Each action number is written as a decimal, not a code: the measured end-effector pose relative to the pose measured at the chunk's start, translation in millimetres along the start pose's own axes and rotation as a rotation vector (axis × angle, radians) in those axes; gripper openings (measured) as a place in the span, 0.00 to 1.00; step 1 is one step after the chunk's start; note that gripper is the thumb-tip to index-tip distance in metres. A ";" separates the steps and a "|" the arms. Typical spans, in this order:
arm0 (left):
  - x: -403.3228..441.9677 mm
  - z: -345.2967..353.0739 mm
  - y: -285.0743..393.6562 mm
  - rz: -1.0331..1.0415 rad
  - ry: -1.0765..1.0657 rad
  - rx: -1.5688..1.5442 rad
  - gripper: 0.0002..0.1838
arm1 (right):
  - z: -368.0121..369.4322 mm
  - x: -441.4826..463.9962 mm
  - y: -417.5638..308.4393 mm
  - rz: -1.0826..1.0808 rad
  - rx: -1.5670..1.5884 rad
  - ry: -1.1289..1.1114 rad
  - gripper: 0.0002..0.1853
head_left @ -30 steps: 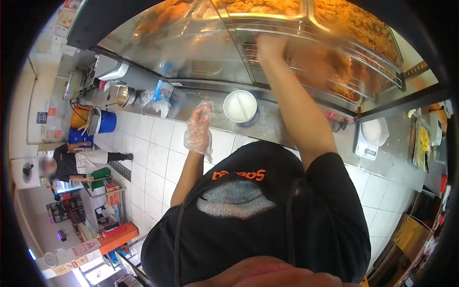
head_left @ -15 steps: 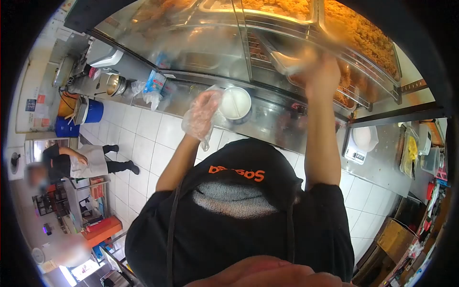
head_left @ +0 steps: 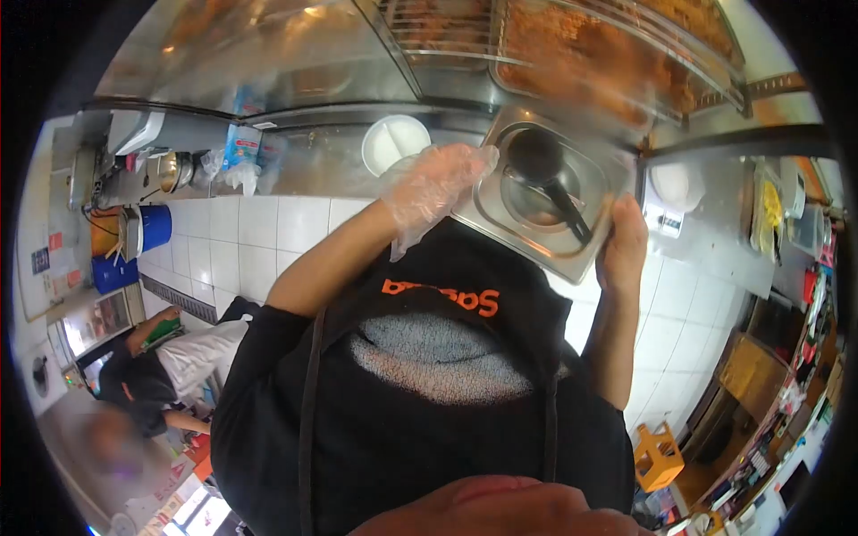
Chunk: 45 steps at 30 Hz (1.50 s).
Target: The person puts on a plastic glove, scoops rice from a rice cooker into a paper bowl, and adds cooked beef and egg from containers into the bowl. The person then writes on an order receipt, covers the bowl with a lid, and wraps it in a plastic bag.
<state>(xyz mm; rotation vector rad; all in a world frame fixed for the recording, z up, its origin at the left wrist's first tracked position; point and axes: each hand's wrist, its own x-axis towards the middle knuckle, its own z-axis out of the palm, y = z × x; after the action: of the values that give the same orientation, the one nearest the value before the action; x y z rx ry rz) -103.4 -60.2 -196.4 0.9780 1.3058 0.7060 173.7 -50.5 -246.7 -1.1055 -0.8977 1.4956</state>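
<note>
A square stainless steel pan (head_left: 490, 210) is held tilted in front of my chest, by the counter's edge. My left hand (head_left: 438, 183), in a clear plastic glove, grips its left side near the upper corner. Bare, my right hand (head_left: 625, 239) closes on the right edge, with some fingers hidden beneath. Inside the pan lies a black ladle (head_left: 536, 158), its handle slanting down to the right. A round white bowl (head_left: 393, 141) with a divider across it stands on the counter just beyond my left hand.
Ahead is a glass-fronted warmer with trays of fried food (head_left: 572, 54). On the right of the steel counter (head_left: 715, 237) sits a scale (head_left: 662, 220). A yellow crate (head_left: 657, 457) stands on the floor. Another person (head_left: 147, 366) is at the left.
My right hand has come back from the warmer with the pan and ladle. My left hand has moved from beside the bowl to the pan's edge. The other person has bent over.
</note>
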 end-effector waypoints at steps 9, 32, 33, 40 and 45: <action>82.9 -16.7 -162.5 0.177 -0.048 0.870 0.29 | -41.5 36.0 115.8 -0.059 -0.752 -0.054 0.14; 106.1 45.6 -79.5 0.626 -0.225 1.593 0.05 | -30.3 -1.6 63.4 -0.372 -0.930 0.107 0.09; 111.3 48.0 -82.4 0.601 -0.208 1.601 0.05 | -37.6 -4.2 66.5 -0.349 -0.847 0.120 0.10; 78.9 8.5 -70.7 0.751 -0.085 1.279 0.08 | -57.0 -11.9 72.1 -0.327 -0.534 0.263 0.12; 0.9 -88.9 -71.2 0.437 0.148 1.282 0.09 | -32.1 -12.1 55.5 -0.298 -0.941 0.136 0.07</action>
<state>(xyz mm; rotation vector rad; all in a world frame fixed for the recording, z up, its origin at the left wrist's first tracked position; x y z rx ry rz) -197.6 -74.5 -258.8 2.3150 1.6882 0.1684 188.7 -73.4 -305.9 -1.6069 -1.6547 0.7098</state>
